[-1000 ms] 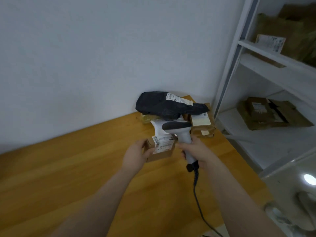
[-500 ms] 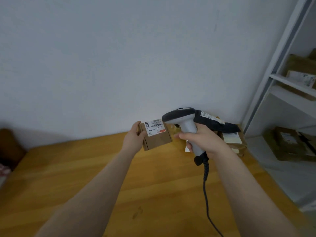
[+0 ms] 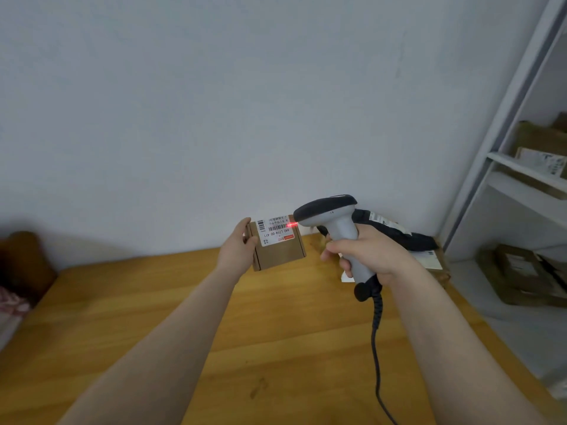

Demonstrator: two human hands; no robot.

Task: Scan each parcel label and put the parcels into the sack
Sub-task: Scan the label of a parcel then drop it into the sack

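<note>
Above the wooden table (image 3: 276, 338) I log: my right hand (image 3: 376, 256) wrapped around a corded barcode scanner (image 3: 336, 217); my left hand (image 3: 237, 253) clasping a small cardboard parcel (image 3: 283, 253) upright in the air, red beam on its label (image 3: 276, 230). Behind, by the wall: black mailer bag (image 3: 402, 236) atop further parcels.

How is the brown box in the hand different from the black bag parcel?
The brown box is stiff and flat-sided; the black bag parcel is soft and lumpy. The left hand holds the brown box up; the black bag parcel lies on the pile. Red scanner light hits the brown box, not the black bag parcel. Both have white labels.
</note>
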